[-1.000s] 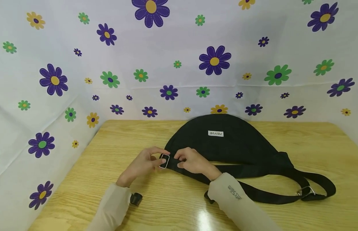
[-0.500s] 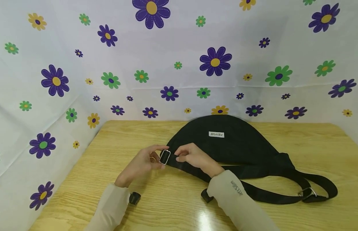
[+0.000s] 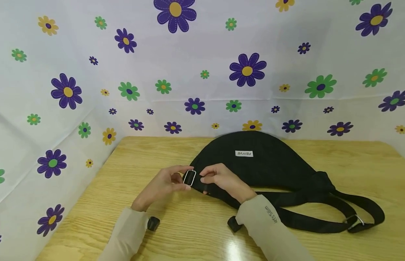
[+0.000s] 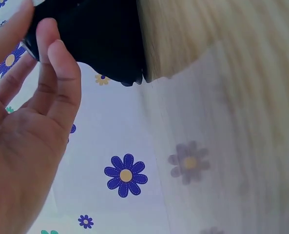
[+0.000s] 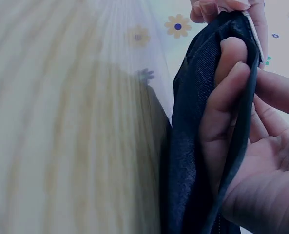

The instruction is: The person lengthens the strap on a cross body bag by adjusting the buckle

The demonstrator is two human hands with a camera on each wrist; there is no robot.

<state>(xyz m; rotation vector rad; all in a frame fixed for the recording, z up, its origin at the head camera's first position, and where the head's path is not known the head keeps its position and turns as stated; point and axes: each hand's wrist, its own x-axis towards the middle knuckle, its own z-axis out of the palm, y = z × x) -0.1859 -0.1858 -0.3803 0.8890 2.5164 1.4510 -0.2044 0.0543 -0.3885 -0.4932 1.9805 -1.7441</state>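
Note:
A black half-moon waist bag [image 3: 254, 170] with a small white label lies at the back of the table. At its left end my left hand [image 3: 163, 183] pinches a silver metal slide buckle [image 3: 194, 178] between thumb and fingers. Just right of that, my right hand [image 3: 225, 181] pinches the black webbing strap [image 3: 218, 192]. In the right wrist view the right hand's thumb is on one side of the strap [image 5: 242, 131], with fingers [image 5: 232, 58] on the other. The left wrist view shows the left hand [image 4: 32, 122] beside the black bag [image 4: 100, 39]; the buckle is mostly hidden there.
The strap's looped end [image 3: 376, 214] with a second metal buckle [image 3: 355, 220] lies right on the wooden table [image 3: 124, 170]. Flowered white cloth [image 3: 189, 54] hangs behind and left. Small black pieces [image 3: 153, 223] sit by the sleeves.
The left hand's grip on the buckle has shifted, and the buckle now faces the head camera more fully. Right-hand fingertips now show below the strap. The bag stays in place.

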